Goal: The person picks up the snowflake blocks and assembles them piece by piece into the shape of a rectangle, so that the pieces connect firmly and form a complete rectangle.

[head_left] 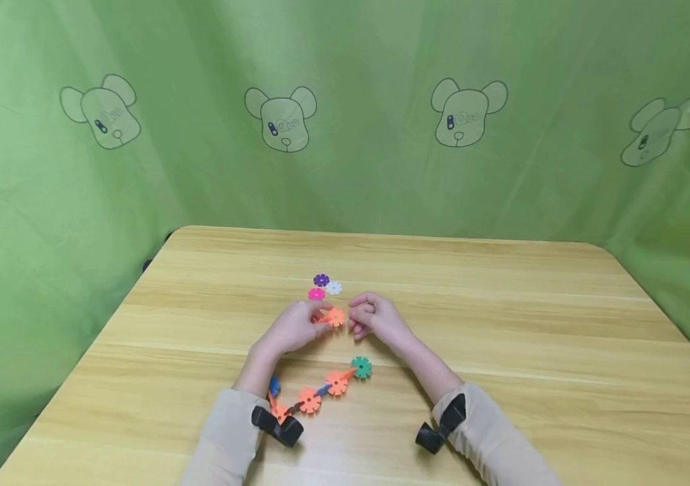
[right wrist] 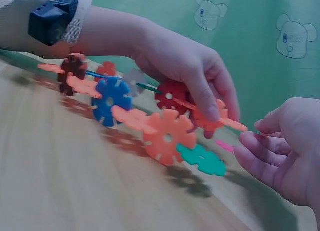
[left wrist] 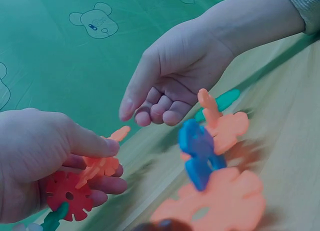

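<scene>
My left hand (head_left: 296, 327) pinches an orange notched disc (head_left: 336, 317) between thumb and fingers. That disc belongs to a chain of slotted-together flower-shaped plastic discs; a red disc (left wrist: 70, 188) hangs beside the left palm. The chain curves back under the left forearm. Its near stretch, with orange, brown and blue discs (right wrist: 111, 103), runs along the table to a green disc (head_left: 361, 367) at the other end. Just right of the pinched disc is my right hand (head_left: 381, 324), fingers loosely bent, with nothing visible in them. The left forearm hides part of the chain in the head view.
Loose purple (head_left: 321, 280), white (head_left: 333, 288) and pink (head_left: 316, 294) discs lie on the wooden table (head_left: 503, 304) beyond the left hand. A green curtain (head_left: 369, 175) printed with bear-like heads hangs behind the table. Each sleeve carries a black wrist camera (head_left: 287, 430).
</scene>
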`<state>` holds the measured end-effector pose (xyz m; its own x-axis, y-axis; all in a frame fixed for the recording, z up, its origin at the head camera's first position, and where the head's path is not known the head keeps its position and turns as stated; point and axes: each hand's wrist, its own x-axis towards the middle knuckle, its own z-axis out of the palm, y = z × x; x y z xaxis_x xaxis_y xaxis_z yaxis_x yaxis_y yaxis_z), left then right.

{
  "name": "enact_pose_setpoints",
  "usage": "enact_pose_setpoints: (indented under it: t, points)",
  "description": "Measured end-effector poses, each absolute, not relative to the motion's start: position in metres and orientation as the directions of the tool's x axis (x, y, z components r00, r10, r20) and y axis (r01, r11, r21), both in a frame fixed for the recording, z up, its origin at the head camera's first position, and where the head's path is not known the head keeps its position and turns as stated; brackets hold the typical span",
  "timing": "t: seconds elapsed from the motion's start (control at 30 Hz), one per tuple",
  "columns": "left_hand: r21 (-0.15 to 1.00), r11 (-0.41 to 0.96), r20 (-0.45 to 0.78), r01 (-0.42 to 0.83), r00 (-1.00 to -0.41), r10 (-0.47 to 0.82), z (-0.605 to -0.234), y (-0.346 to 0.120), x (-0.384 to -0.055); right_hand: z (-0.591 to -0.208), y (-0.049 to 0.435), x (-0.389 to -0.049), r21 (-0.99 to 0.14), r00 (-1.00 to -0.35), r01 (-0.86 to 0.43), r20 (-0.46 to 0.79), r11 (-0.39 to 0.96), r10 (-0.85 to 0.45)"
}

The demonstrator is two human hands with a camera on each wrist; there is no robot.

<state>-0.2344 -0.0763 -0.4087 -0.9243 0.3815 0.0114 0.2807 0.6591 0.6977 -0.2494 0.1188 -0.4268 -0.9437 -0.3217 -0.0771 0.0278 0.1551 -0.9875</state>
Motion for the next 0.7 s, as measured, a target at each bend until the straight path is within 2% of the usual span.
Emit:
enact_pose_setpoints:
  t: [0.2,0.4,0.7]
  points:
    - [0.712,0.661,0.017,0.236,-0.947,0.320,-0.409,-0.082,-0.236,-0.428,0.130,-0.260,-0.987,-0.968,0.031,-0.070,0.158,-0.243]
    - [0.742,0.643,0.006,0.193,-0.960,0.281,-0.410,-0.089,-0.238,-0.429,0.133,-0.272,-0.961,-0.982,-0.003,-0.050,0.278,-0.182]
    - [0.755,0.642,-0.042,0.129,-0.969,0.245,-0.410,-0.094,-0.239,-0.426,0.122,-0.296,-0.869,-0.971,-0.123,0.005,0.479,-0.240]
